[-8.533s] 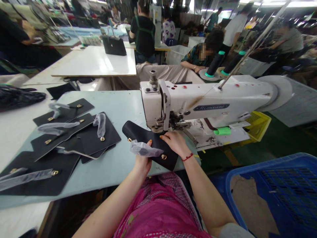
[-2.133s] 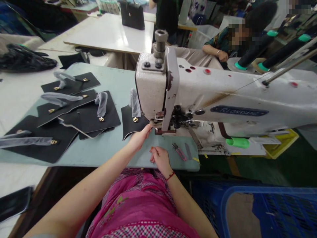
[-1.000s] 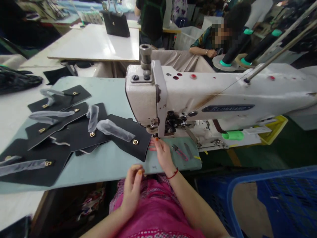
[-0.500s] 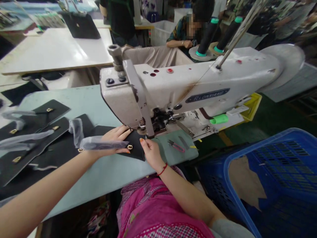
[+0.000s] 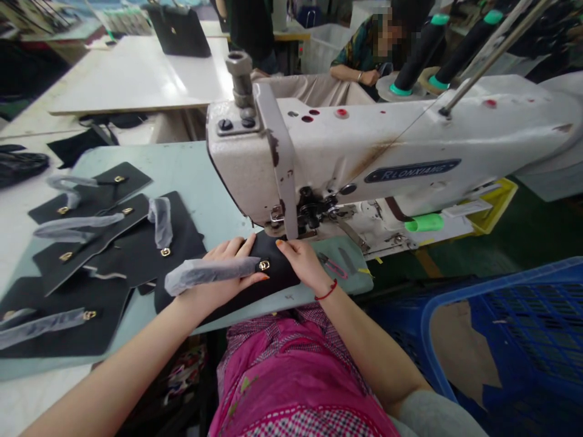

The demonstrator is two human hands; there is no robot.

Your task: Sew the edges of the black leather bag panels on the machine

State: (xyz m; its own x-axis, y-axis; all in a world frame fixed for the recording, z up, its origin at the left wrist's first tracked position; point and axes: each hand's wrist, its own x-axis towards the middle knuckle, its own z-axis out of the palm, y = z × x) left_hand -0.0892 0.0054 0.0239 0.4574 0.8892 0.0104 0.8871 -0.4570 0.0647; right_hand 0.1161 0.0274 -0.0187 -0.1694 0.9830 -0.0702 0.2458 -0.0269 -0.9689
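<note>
A black panel (image 5: 282, 271) with a gold buckle and a plastic-wrapped strap (image 5: 212, 273) lies at the head of a white sewing machine (image 5: 364, 139). My left hand (image 5: 228, 267) rests on the panel with its fingers apart, partly under the wrapped strap. My right hand (image 5: 303, 261) pinches the panel's right edge between thumb and fingers, close to the presser area. More black panels (image 5: 182, 218) with wrapped straps and gold buckles lie overlapping on the pale green table (image 5: 218, 164) at the left.
Pink-handled thread snips (image 5: 334, 266) lie right of my right hand. A blue basket (image 5: 428, 321) holding a brown scrap stands at the lower right. Behind the machine are thread cones (image 5: 416, 54), a seated person (image 5: 359, 54), and a white table (image 5: 136, 79) with a black bag.
The camera view has shifted, moving the scene rightward. The held panel has turned, its left part now nearer the table's front edge. Both hands remain on it.
</note>
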